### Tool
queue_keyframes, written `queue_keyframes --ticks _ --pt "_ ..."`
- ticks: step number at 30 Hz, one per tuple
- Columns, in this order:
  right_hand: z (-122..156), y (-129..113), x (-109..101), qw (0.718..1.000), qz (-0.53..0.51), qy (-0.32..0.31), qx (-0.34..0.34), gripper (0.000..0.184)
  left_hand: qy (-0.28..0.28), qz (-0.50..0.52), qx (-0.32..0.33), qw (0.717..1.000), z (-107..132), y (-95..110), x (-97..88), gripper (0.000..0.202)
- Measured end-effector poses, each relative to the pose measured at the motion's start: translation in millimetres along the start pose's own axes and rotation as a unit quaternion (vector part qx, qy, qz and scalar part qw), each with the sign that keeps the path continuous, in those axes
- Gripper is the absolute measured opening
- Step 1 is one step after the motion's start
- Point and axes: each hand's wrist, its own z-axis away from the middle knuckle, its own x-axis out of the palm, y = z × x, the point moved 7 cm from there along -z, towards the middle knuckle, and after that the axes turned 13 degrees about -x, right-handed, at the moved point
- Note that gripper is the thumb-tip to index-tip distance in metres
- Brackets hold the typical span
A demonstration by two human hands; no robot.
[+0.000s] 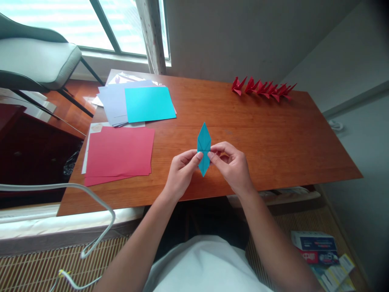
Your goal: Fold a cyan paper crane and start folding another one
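Observation:
Between my hands is a folded blue origami paper [204, 138], a long upright diamond with pointed ends and crease lines across its middle. My left hand [182, 168] pinches its left edge, thumb on the front face. On the opposite edge, my right hand [232, 164] grips the paper the same way, thumb in front and fingers behind. Both hands are over the front part of the wooden table. The fingers behind the paper are partly hidden.
Red paper sheets [120, 152] lie at the table's left, with blue sheets [150, 104] behind them. A row of red paper cranes [264, 88] stands at the back right of the table [288, 142]. A white cable [91, 192] hangs at lower left; boxes [317, 247] are at lower right.

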Motion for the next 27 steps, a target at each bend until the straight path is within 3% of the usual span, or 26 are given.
queue_keyframes --ticks 8,15,20,27 --pt "-1.8 -0.7 -0.1 1.0 0.007 -0.001 -0.007 0.004 -0.01 0.019 -0.015 1.0 -2.2 -4.3 -0.8 0.028" --pt "-2.3 -2.9 -2.0 0.999 -0.012 -0.016 0.033 0.005 0.038 0.013 0.028 0.999 -0.7 1.4 -2.8 0.022" --pt "0.1 1.6 0.1 0.997 -0.046 -0.022 0.065 0.008 0.043 0.018 0.016 0.999 -0.9 -1.4 -5.3 0.021" --pt "0.2 3.2 1.6 0.998 -0.033 -0.02 0.058 0.008 0.055 0.011 -0.003 0.998 -1.2 -4.5 -5.7 0.03"
